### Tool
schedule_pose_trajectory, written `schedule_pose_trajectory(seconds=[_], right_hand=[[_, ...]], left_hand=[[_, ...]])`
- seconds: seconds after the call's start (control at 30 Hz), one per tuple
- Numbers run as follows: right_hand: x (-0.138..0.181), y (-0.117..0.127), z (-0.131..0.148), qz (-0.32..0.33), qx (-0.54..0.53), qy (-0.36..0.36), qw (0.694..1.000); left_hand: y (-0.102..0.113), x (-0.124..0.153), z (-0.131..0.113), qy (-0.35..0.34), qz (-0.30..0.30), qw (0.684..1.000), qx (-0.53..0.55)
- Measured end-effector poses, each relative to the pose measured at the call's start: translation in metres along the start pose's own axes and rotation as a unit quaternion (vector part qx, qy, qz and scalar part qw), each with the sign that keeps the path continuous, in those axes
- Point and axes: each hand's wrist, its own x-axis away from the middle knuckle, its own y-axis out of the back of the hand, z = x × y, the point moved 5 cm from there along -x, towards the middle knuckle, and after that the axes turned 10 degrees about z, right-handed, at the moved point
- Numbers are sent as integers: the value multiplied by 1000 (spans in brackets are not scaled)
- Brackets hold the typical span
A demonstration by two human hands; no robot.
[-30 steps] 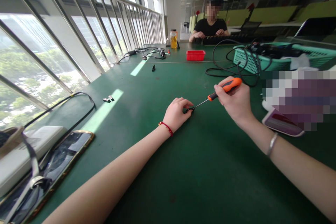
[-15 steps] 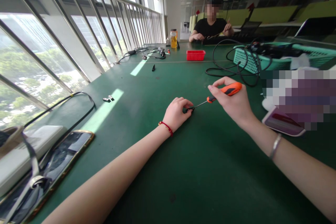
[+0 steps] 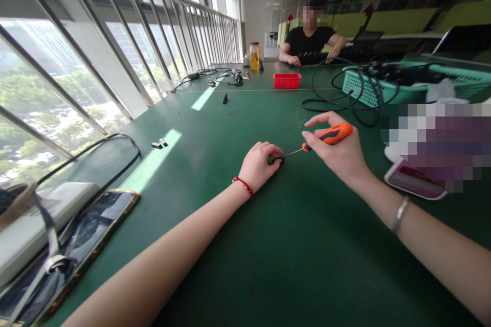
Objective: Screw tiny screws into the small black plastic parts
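Observation:
My left hand (image 3: 259, 164) rests on the green table (image 3: 230, 245), its fingers closed on a small black part (image 3: 277, 159) whose kind I cannot make out. An orange and black screwdriver (image 3: 334, 134) lies in my right hand (image 3: 339, 156), the handle's end against the palm. My right index finger is lifted a little off the handle. The thin shaft slants down to the left, and its tip meets the black part by my left fingertips. My fingers hide much of that part.
At the left lie a phone (image 3: 103, 219) and a white box (image 3: 76, 199). Small metal pieces (image 3: 159, 143) and a black piece (image 3: 225, 98) lie farther off. Beyond stand a red tray (image 3: 287, 80), a jar (image 3: 254, 56) and a teal basket (image 3: 360, 87) with cables. A person (image 3: 310, 36) sits opposite.
My right index finger and thumb have shifted slightly on the screwdriver handle, opening a bit. My left hand stays put. The person opposite has lowered a raised hand to the table.

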Motion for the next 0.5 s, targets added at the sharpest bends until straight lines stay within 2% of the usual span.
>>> schedule_pose_trajectory(seconds=[0.13,0.33,0.5], right_hand=[[0,-1,-1,-6,-56,37,998],[2,-4,-5,20,-9,-25,999],[1,-4,-4,11,-22,-2,1000]], left_hand=[[0,0,0,3,0,1000,1],[0,0,1,-3,-4,1000,9],[0,0,1,-1,-4,1000,11]])
